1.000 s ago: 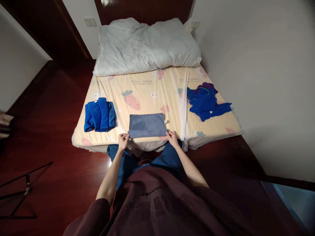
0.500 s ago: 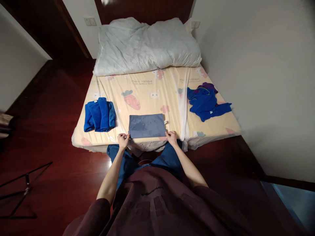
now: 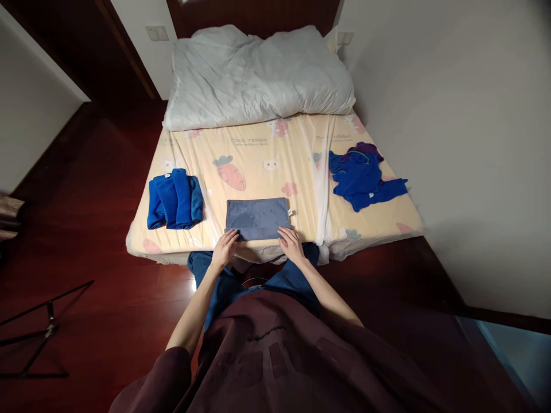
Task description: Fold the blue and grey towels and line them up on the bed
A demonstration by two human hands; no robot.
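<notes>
Maroon shirt [image 3: 275, 367], blue trousers [image 3: 291, 282]

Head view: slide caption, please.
Left hand and right hand on the near edge of a folded, rectangular grey-blue cloth, between folded bright-blue cloths and a rumpled blue-and-purple cloth pile.

The grey-blue towel [image 3: 258, 213] looks matt, napped cloth, the floor [image 3: 129, 298] glossy wood, the quilt [image 3: 258, 80] crinkled fabric.

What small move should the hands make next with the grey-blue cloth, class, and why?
Probably the left hand and right hand should smooth the turned-up strip outward toward its ends. The strip lies folded along the near edge of the grey-blue cloth, and the fingers of both hands already rest on it, inside its two ends.
</notes>
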